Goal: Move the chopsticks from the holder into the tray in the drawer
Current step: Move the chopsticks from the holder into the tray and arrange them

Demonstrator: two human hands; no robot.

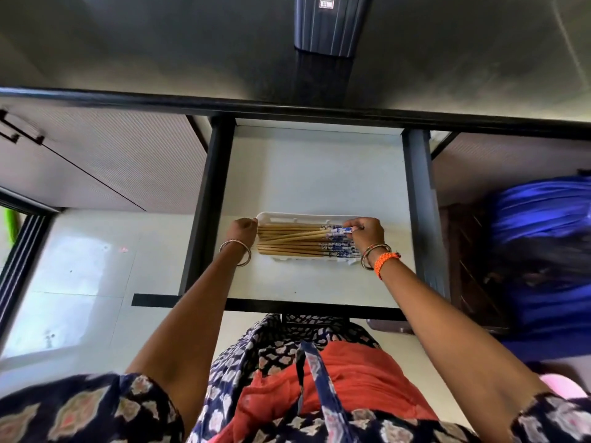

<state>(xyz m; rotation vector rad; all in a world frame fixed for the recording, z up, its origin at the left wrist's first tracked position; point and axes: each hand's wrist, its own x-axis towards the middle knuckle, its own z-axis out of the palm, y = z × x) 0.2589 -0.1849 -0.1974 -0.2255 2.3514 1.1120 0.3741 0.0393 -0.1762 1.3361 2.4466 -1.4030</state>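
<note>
White laminate lines the floor of the open drawer, which we have pulled out from under the dark table between black side rails. Near its front sits a shallow white tray, lying crosswise, and the wooden chopsticks lie in it side by side, their blue-and-white patterned ends pointing to our right. One chopstick lies slanted across the top of the bundle. Our left hand, fingers curled, rests against the tray's left end at the plain wooden tips; whether it grips anything we cannot tell. Our right hand is closed in a pinch on the patterned ends at the tray's right end. Bangles ring both wrists, with an orange thread band on the right. Below the drawer's black front edge hangs our patterned dress with an orange cloth. Pale floor tiles spread to the left, ribbed cabinet fronts flank the drawer, and a blurred blue shape fills the right side.
</note>
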